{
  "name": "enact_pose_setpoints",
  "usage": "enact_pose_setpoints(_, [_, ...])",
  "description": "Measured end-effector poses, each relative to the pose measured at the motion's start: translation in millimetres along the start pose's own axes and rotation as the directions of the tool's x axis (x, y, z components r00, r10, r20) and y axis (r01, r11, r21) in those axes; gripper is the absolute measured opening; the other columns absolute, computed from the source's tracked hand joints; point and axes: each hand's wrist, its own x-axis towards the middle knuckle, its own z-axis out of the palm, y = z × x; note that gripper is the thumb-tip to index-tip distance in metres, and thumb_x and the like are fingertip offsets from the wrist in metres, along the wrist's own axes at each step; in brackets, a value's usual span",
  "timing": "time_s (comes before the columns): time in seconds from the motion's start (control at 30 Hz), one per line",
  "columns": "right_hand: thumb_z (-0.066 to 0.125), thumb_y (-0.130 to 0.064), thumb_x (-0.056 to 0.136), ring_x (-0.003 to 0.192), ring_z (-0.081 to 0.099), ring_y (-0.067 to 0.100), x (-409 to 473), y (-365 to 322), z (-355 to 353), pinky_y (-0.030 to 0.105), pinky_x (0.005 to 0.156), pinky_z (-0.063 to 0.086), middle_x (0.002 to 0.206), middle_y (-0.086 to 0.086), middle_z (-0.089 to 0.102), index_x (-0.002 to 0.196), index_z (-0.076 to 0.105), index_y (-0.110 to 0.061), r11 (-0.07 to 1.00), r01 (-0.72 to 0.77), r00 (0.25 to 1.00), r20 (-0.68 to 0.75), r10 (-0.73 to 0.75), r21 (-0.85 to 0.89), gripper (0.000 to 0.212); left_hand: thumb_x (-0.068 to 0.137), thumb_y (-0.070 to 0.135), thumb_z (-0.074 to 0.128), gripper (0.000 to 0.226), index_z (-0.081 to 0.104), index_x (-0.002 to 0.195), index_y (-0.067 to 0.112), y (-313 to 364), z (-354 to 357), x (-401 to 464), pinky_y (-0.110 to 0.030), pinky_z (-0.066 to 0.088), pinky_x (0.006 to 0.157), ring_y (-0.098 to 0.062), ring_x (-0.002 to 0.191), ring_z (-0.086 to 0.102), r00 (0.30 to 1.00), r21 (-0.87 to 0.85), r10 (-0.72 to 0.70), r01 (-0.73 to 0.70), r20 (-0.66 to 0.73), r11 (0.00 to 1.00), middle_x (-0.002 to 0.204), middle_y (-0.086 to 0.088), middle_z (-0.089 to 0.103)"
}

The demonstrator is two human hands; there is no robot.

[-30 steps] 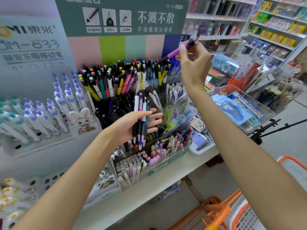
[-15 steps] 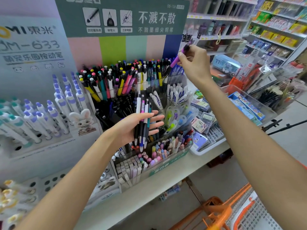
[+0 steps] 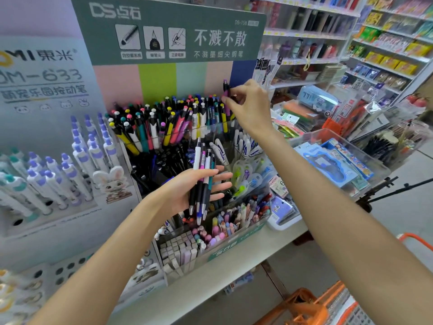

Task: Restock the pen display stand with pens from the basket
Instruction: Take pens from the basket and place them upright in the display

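R hand [image 3: 251, 106] is raised at the top R corner of the pen display stand [image 3: 199, 134], fingertips pinching a purple pen [image 3: 225, 90] held upright, tip down among the pens already packed in the top tier. L hand [image 3: 187, 191] sits lower, in front of the stand's middle tier, palm up, fingers only loosely curled, thumb pressing a bunch of about 4 pens [image 3: 203, 177] across the palm, tips pointing down; 1 white, 1 pink, 1 teal w/ dark grips. Hands well apart. Orange basket [image 3: 311, 308] at bottom R, below the shelf [image 3: 234, 259] edge. Left of the stand, a rack of white pens w/ purple caps [image 3: 77, 158].
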Motion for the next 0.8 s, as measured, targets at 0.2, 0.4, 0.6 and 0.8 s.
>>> enact_pose_setpoints(0.2, [0.070, -0.014, 0.082, 0.075, 0.059, 0.013, -6.7, 3.6, -15.9, 0.039, 0.082, 0.052, 0.087, 0.001, 0.067, 0.106, 0.072, -0.013, 0.995, -0.050, 0.985, 0.169, 0.035, 0.085, 0.024, 0.100, 0.012, 0.046, 0.025, 0.057, 0.123, 0.011, 0.0, -2.9, -7.0, -0.030, 0.059, 0.078, -0.018, 0.101, 0.069, 1.000, -0.003, -0.002, 0.002, -0.001, 1.000, 0.115, -0.005, 0.070])
enact_pose_setpoints(0.4, [0.074, -0.014, 0.077, 0.090, 0.064, 0.021, -1.5, 4.8, -15.1, 0.038, 0.081, 0.055, 0.096, 0.002, 0.063, 0.100, 0.053, -0.016, 0.928, -0.317, 0.949, 0.063, 0.310, 0.196, 0.031, 0.100, 0.013, 0.046, 0.025, 0.057, 0.121, 0.011, 0.4, 0.0, -4.7, -0.030, 0.059, 0.079, -0.018, 0.100, 0.070, 1.000, 0.004, -0.005, 0.005, 0.007, 1.000, 0.113, -0.004, 0.071])
enact_pose_setpoints(0.6, [0.067, -0.015, 0.086, 0.091, 0.064, 0.015, -12.1, 7.6, 0.6, 0.029, 0.088, 0.051, 0.104, 0.007, 0.072, 0.108, 0.071, -0.008, 0.940, -0.304, 0.952, 0.065, 0.297, 0.157, 0.023, 0.099, 0.012, 0.046, 0.023, 0.058, 0.118, 0.011, -0.1, 3.0, -4.1, -0.030, 0.059, 0.076, -0.018, 0.098, 0.070, 1.000, -0.006, -0.007, 0.007, 0.013, 1.000, 0.113, -0.004, 0.071])
enact_pose_setpoints(0.8, [0.047, -0.017, 0.092, 0.096, 0.059, 0.018, -9.4, -9.0, 3.2, 0.031, 0.086, 0.046, 0.101, 0.002, 0.068, 0.104, 0.070, -0.017, 0.965, -0.171, 0.982, 0.119, 0.150, 0.200, 0.026, 0.099, 0.013, 0.046, 0.023, 0.059, 0.119, 0.012, -3.1, -0.4, -4.8, -0.029, 0.059, 0.078, -0.017, 0.101, 0.069, 1.000, 0.010, -0.018, 0.018, 0.011, 1.000, 0.114, -0.003, 0.071])
